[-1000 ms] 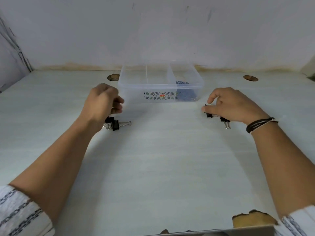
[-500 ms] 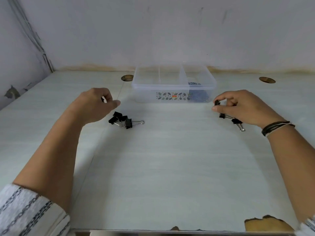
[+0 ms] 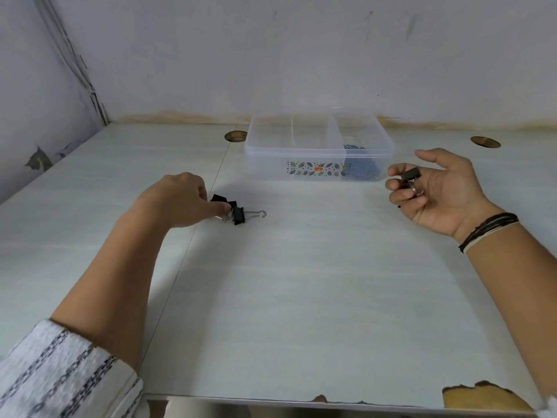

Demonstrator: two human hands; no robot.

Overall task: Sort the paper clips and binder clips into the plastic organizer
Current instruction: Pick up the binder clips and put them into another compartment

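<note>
A clear plastic organizer (image 3: pixel 319 152) with dividers stands at the back of the table; blue paper clips (image 3: pixel 358 168) lie in its right compartment. A small cluster of black binder clips (image 3: pixel 233 211) rests on the table left of centre. My left hand (image 3: pixel 177 203) is down on this cluster, its fingertips pinching one clip. My right hand (image 3: pixel 434 188) is raised palm-up to the right of the organizer, with black binder clips (image 3: pixel 410 176) held in its curled fingers.
Two round cable holes (image 3: pixel 235 136) (image 3: pixel 485 142) pierce the tabletop near the back wall. A wall closes the left side. The table's front edge has a chipped patch (image 3: pixel 479 396) at the lower right.
My right hand lifted off the table and turned palm-up, taking the binder clips with it. My left hand reached down onto the cluster of clips.
</note>
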